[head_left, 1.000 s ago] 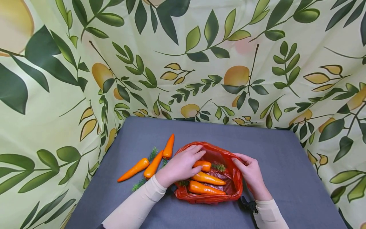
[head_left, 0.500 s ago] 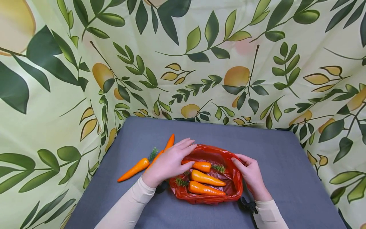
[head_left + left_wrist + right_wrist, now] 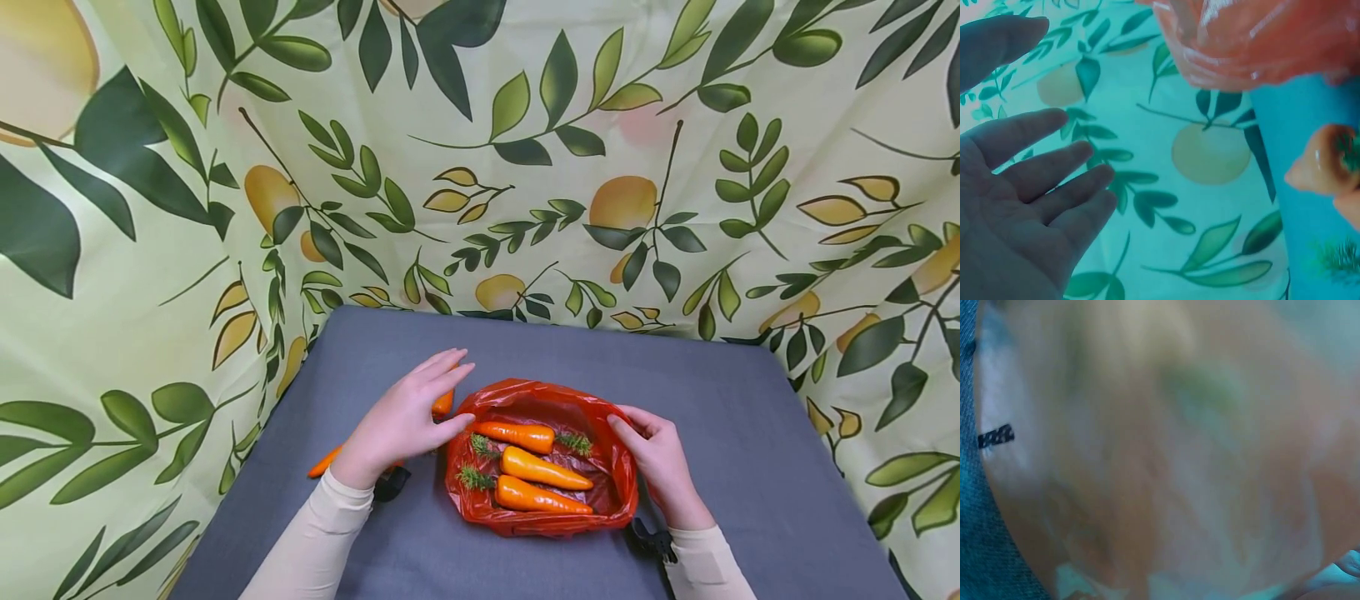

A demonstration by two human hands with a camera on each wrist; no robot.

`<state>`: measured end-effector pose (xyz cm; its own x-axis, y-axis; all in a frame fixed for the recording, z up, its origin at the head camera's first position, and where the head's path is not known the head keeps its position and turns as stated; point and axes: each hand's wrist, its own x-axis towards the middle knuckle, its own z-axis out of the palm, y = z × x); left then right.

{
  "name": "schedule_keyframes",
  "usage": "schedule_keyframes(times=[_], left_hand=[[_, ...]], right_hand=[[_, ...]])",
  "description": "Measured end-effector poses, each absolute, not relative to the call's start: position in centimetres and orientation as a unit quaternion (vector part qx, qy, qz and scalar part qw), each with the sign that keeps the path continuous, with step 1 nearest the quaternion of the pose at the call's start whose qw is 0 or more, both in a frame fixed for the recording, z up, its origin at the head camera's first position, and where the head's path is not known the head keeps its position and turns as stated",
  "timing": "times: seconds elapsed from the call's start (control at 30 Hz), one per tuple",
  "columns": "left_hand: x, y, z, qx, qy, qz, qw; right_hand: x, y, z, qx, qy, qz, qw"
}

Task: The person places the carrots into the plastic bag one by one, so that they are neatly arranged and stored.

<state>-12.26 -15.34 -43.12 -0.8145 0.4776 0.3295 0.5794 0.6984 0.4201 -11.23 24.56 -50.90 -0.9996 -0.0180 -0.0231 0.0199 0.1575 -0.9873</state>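
Note:
A red plastic bag (image 3: 558, 523) stands with its mouth wide on the table. Three orange carrots (image 3: 546, 468) with green tops lie inside it. At the bag's right rim, my right hand (image 3: 662, 462) pinches the plastic between thumb and fingers. My left hand (image 3: 397, 421) is spread and holds nothing, to the left of the bag, its thumb tip right by the rim. Beneath it lie loose carrots (image 3: 442, 405), mostly covered by the hand in the head view. Straight, parted fingers (image 3: 1085, 156) show in the left wrist view. Blurred bag plastic (image 3: 1147, 456) fills most of the right wrist view.
The grey table (image 3: 720, 400) ends at a leaf-and-fruit patterned cloth (image 3: 540, 183) behind and at both sides. A black wrist mount (image 3: 651, 540) sits under the right wrist, and another dark piece (image 3: 392, 483) under the left.
My left hand has come out of the bag's mouth and moved left over the loose carrots. The bag's left rim has settled outward. The right hand keeps its hold.

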Motion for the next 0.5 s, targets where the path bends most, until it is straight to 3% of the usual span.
schedule_keyframes(times=[0.3, 0.5], left_hand=[[-12.1, -17.7, -43.2, -0.280, -0.911, -0.262, 0.151], [-11.8, -19.2, -43.8, -0.260, -0.914, -0.269, 0.155]], right_hand=[[-11.2, 24.6, -51.1, 0.000, 0.758, -0.652, 0.013], [-11.2, 24.5, -51.0, 0.001, 0.759, -0.651, 0.015]])
